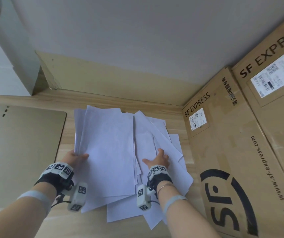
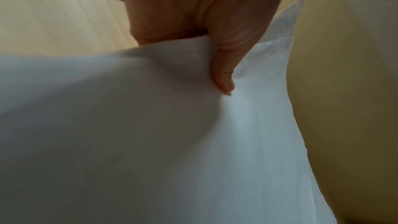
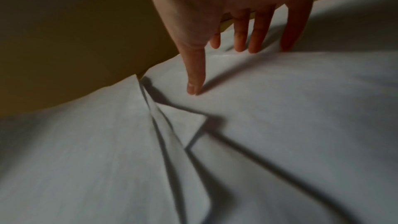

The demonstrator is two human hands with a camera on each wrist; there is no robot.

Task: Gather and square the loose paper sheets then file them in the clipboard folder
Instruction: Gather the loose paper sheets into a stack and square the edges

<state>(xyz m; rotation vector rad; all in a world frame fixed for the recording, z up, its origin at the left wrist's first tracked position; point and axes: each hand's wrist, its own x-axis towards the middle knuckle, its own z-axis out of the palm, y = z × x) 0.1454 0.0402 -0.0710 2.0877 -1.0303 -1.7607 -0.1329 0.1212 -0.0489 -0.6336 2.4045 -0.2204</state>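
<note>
1. So, the paper sheets [image 1: 110,152] are fanned out in a messy overlapping pile in the middle of the wooden desk [image 1: 180,117]; corners poke out at every angle, so nothing's squared yet.
2. The left hand [image 1: 76,158] has the left edge of the top few sheets pinched, thumb on top and fingers curled underneath; the left wrist view shows that edge bowed up off the desk, I'd guess so those sheets can be dragged over the rest.
3. The right hand [image 1: 158,159] lies flat on the right half of the pile, fingers [image 3: 241,40] straight and spread wide, thumb out to the side; it grips nothing; looks like it's pinning the strays or about to sweep them inward.
4. The clipboard folder [image 1: 24,143] lies flat just left of the pile, well apart from both hands; handy for filing, but that step looks a way off.
5. Big cardboard boxes [image 1: 232,152] wall in the right side, so the loose sheets can't slide far that way.
</note>
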